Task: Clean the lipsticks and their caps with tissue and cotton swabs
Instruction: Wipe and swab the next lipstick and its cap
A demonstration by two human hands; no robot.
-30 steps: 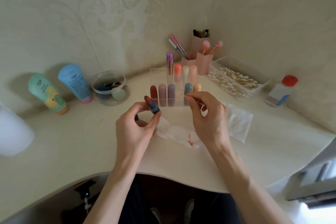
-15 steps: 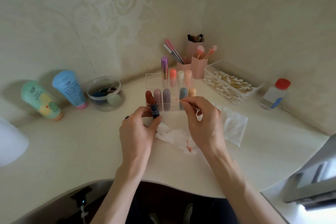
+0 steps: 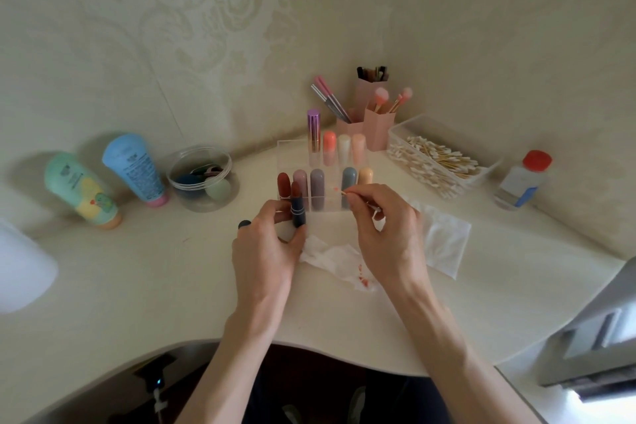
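- Clear organizer (image 3: 292,153) on the desk (image 3: 137,272): holds nine upright lipsticks, four in the back row and five in the front row.
- Uncapped lipstick (image 3: 297,212): one, with a dark tube and its red-brown tip up, just in front of the organizer's left end.
- Tissues: two. The crumpled tissue (image 3: 332,256), stained red, lies under the hands. The flat tissue (image 3: 444,243) lies to its right.
- Left hand (image 3: 265,251): fingers curled, gripping the uncapped lipstick by its tube.
- Right hand (image 3: 389,231): thumb and fingers pinch one cotton swab (image 3: 345,192). Its pink-stained tip points left, apart from the lipstick.
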